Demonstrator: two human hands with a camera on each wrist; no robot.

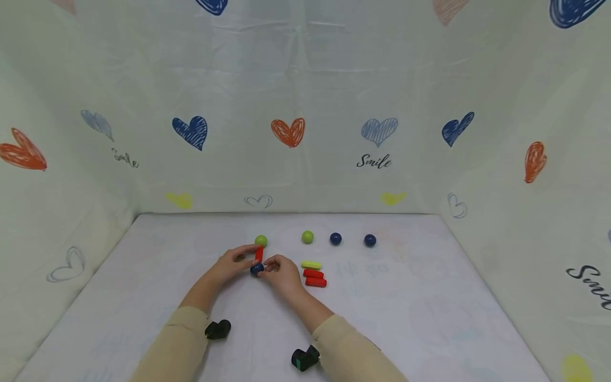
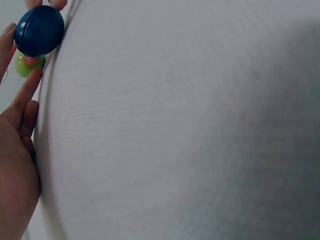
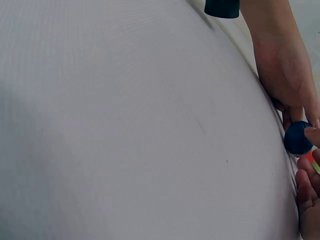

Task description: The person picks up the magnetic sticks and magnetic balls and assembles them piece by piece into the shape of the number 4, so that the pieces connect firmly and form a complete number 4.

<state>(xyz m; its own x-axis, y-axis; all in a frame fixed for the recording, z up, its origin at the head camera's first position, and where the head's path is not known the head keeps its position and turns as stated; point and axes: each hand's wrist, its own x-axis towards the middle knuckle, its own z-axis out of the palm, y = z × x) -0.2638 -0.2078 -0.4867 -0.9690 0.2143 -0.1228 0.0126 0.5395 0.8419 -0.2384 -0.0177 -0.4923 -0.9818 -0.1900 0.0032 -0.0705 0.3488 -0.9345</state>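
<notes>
A red stick (image 1: 259,254) lies in line between a green ball (image 1: 261,241) at its far end and a dark blue ball (image 1: 256,269) at its near end. My left hand (image 1: 232,263) holds this row from the left, forefinger by the green ball and thumb by the blue one. From the right, my right hand (image 1: 284,276) pinches the blue ball with thumb and fingertips. In the left wrist view the blue ball (image 2: 40,31) sits in front of the green ball (image 2: 29,64). Whether the pieces are joined is hidden by the fingers.
Right of the hands lie a yellow stick (image 1: 311,265) and two red sticks (image 1: 315,283). Farther back on the white table (image 1: 410,318) stand another green ball (image 1: 307,236) and two dark blue balls (image 1: 369,240). A heart-printed cloth (image 1: 329,175) hangs around the back and sides.
</notes>
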